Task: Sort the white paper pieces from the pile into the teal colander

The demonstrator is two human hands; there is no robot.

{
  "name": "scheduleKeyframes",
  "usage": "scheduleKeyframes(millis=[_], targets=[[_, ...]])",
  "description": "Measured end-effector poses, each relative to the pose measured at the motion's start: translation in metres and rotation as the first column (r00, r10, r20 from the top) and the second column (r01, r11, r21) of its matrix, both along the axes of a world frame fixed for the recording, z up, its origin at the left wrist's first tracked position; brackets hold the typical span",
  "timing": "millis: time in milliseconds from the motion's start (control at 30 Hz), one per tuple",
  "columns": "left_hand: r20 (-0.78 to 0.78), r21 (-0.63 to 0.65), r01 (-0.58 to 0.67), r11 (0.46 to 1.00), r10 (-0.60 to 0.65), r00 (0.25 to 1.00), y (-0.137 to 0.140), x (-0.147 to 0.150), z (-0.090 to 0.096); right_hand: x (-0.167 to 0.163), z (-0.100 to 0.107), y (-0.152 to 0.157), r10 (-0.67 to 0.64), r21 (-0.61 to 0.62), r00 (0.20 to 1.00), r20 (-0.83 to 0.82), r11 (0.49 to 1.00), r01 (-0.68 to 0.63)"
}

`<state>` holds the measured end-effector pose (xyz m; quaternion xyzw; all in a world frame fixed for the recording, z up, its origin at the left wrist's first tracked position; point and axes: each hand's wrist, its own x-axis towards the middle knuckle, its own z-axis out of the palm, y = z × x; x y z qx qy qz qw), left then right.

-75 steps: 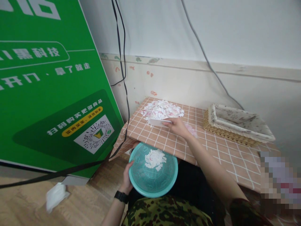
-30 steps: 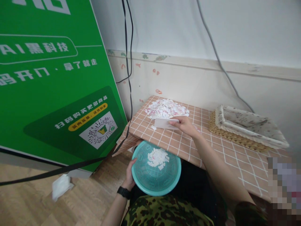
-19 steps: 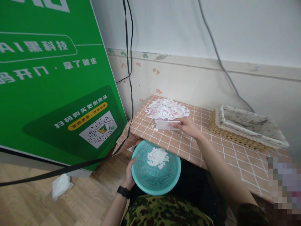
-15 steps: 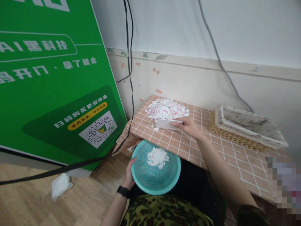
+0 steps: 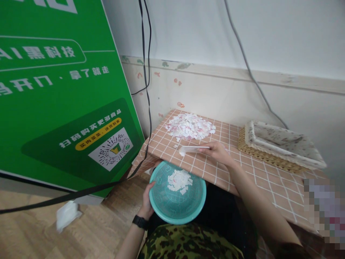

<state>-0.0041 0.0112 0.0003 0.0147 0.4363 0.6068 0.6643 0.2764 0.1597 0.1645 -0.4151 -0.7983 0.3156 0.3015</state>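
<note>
My left hand (image 5: 147,201) grips the left rim of a teal plastic colander (image 5: 178,214), which is held just below the table's front edge. A small heap of white paper scraps (image 5: 180,181) lies inside it. Over the table, my right hand (image 5: 215,151) is closed on a flat white card (image 5: 192,148), its long edge turned down towards the cloth. A few scraps show at the card's left end. Behind the card spreads a larger pile of torn paper scraps (image 5: 190,126), white with pink marks.
A brown checked cloth covers the table (image 5: 258,169). At its right stands a wicker basket (image 5: 275,153) with a fabric lining. Black cables (image 5: 147,90) hang at the left, before a green cabinet (image 5: 67,108). A white plastic bag (image 5: 67,215) lies on the floor.
My right hand has drawn the card towards the table's front edge, away from the big pile, and the card is tilted differently. My left hand and the colander stay nearly still.
</note>
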Motion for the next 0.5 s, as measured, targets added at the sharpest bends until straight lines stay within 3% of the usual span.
scheduleKeyframes(millis=[133,300,500], targets=[[0.028,0.013,0.05,0.999,-0.051,0.998,-0.002,0.003,0.011,0.007,-0.001,-0.007,-0.09,0.026,0.995,-0.04,0.996,0.091],[0.044,-0.005,0.057,0.998,-0.057,0.997,-0.008,0.001,0.031,0.002,0.001,-0.025,-0.063,0.044,0.998,-0.011,0.997,0.063],[0.036,-0.023,0.044,0.999,-0.043,0.998,-0.012,-0.001,0.051,0.022,-0.006,-0.039,-0.107,0.009,0.994,-0.003,0.994,0.107]])
